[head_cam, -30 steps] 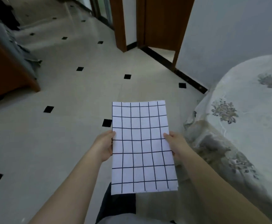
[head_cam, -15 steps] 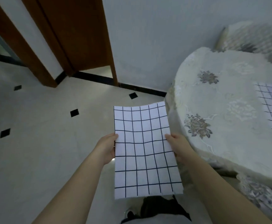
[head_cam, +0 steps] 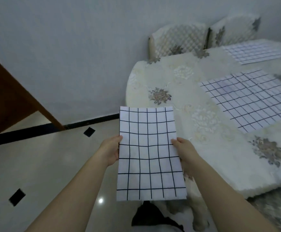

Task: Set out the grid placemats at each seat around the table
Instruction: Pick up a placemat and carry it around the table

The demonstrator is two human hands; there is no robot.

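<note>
Head view: the person holds 1 grid placemat [head_cam: 149, 153] flat in front of the body, its long axis running from 12 to 6 o'clock. The left hand [head_cam: 110, 151] pinches the left long edge at about mid-length, thumb on top, and the right hand [head_cam: 184, 151] pinches the right long edge the same way; the fingers below the sheet are hidden. The held mat hangs over the floor [head_cam: 52, 164], with its far right corner just overlapping the rim of the round table [head_cam: 178, 91].

The bare stretch of floral tablecloth lies at 1 to 2 o'clock from the mat, so the right hand is the nearer one to it. Farther along at 2 o'clock a laid placemat [head_cam: 253, 101] rests on the cloth, possibly 2 sheets overlapping, though blur makes that uncertain. A far placemat [head_cam: 253, 53] lies beyond it, in front of 2 quilted chairs [head_cam: 178, 41]. A wooden door [head_cam: 4, 97] stands at 9 o'clock.

Compared with 0.5 s ago, the view has swung right: the table now fills more of the right side, both laid mats and both chair backs show, where only a corner of 1 mat showed then. The 2-handed pinch is unchanged.
</note>
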